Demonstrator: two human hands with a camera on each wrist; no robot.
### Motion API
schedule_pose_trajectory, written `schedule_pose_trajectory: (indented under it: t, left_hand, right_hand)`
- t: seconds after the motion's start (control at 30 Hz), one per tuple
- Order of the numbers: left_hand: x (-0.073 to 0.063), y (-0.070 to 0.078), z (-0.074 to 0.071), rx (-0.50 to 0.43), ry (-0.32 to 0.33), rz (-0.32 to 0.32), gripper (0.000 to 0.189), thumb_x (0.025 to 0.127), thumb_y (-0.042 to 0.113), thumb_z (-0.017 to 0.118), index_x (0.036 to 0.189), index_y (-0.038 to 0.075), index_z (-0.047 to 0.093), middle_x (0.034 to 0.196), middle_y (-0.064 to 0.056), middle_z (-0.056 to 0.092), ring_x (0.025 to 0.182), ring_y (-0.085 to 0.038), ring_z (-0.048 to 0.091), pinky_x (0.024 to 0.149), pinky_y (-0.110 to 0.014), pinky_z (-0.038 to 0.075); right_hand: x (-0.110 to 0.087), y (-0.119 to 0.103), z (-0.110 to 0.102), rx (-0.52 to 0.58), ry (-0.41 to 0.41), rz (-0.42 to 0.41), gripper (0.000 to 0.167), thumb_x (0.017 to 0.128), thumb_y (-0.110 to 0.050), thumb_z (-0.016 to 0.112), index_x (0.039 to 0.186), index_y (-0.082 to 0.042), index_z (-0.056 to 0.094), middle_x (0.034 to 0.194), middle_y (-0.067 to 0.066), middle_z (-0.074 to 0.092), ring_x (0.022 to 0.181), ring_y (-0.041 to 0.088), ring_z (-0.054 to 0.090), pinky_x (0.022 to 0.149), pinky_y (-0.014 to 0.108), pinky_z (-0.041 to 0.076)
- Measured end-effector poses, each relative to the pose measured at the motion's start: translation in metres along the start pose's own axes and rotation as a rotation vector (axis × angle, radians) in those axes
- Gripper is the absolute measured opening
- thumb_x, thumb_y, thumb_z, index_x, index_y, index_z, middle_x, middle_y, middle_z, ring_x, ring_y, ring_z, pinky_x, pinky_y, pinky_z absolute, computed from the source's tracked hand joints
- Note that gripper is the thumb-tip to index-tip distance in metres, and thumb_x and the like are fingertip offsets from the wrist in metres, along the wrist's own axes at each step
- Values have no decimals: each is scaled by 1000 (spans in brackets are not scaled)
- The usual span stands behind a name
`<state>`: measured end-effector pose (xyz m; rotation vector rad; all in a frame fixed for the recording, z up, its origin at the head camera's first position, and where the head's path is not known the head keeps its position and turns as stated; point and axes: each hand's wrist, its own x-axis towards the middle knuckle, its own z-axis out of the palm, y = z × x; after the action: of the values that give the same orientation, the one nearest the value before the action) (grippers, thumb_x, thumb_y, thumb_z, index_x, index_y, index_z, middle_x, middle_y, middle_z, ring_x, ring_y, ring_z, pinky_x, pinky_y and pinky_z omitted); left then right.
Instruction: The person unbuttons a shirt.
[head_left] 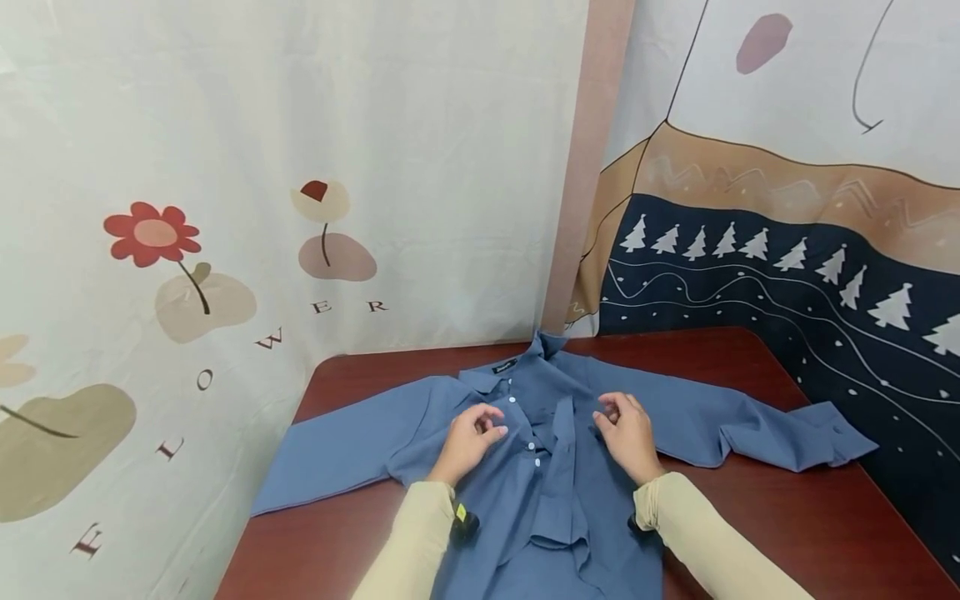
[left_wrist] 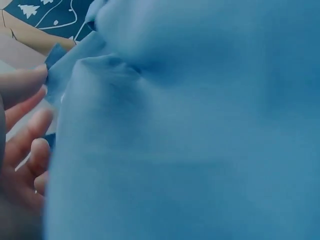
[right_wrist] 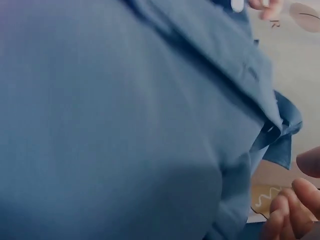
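A blue long-sleeved shirt lies front up, its collar toward the far edge and both sleeves spread sideways. Its front is partly open, and white buttons show along one edge. The loose buttonhole strip lies folded over near the middle. Above the button side hovers my left hand, thumb and fingers loosely bent with a gap between them. My right hand is over the other front panel, fingers bent, nothing visible in them. Blue cloth fills most of both wrist views, with fingers at the right wrist view's edge.
The shirt rests on a dark red wooden table. A pale curtain printed with flowers and letters hangs behind it. Along the right side hangs a dark cloth with white trees. The right-hand cuff reaches the table's right edge.
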<state>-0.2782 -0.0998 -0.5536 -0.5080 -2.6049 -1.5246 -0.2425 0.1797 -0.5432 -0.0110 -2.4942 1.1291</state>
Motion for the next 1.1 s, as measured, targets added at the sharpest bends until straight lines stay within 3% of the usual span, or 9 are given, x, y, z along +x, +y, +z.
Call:
schedule_pose_trajectory:
  t: [0.2,0.3,0.4,0.5,0.6,0.7,0.8,0.93,1.1]
  left_hand:
    - [20,5,6,275,6,-59,33,87,26,75,118,17,65,107,-2,58,92,-20,52,82,-39,45]
    - [25,2,9,390,-21,-108,50,85,30,76,130,16,59,119,-8,57,106,-27,51,92,-44,43]
    - [24,-3,11,471,-66,-111,55,82,28,79,131,11,59,117,-13,60,106,-33,54,92,-48,44]
    - [20,-10,11,509,-117,-95,42,81,22,80,118,10,67,102,-11,63,97,-32,57,85,-46,47]
    - [15,-15,9,506,-149,-51,15,81,13,78,91,10,67,82,-5,57,78,-25,54,70,-40,45]
    - [8,-17,5,490,-179,-6,29,82,4,74,70,15,50,68,0,43,63,-18,42,60,-35,35]
    - [4,-18,1,491,-219,53,41,79,-2,70,65,17,37,64,3,35,59,-13,34,57,-31,30]
    - [-2,-17,-6,483,-317,106,43,76,-4,69,62,18,34,61,5,32,56,-10,32,55,-26,28]
    - [-8,-13,-14,442,-411,90,38,77,1,73,63,15,41,58,5,34,53,-9,34,54,-26,30]
  right_hand:
    - [5,10,5,-198,-109,1,53,86,-15,74,132,3,54,127,27,53,114,45,44,94,57,34]
    - [5,14,8,-258,-141,7,50,86,-17,75,128,4,58,116,24,60,106,42,49,89,56,37]
    - [5,18,11,-265,-150,-16,30,85,-14,75,109,1,68,90,14,63,86,32,53,78,49,41]
    - [5,22,11,-242,-168,-56,8,84,-7,75,89,-4,70,73,2,56,72,22,50,70,42,42]
    - [5,25,9,-228,-200,-94,10,83,-4,75,80,-9,67,70,-2,53,68,17,48,66,38,43]
    - [3,28,6,-219,-253,-119,13,83,-3,75,77,-11,66,70,-3,52,68,15,47,65,36,42]
    - [2,30,-2,-194,-332,-142,16,84,-2,73,76,-13,64,69,-3,52,65,13,46,63,35,42]
    - [-2,36,-12,-169,-444,-218,22,83,-1,73,72,-16,61,66,-8,50,60,9,46,58,30,42]
    - [-7,38,-19,-183,-513,-305,24,81,-1,75,73,-18,59,66,-12,49,59,3,46,55,26,42]
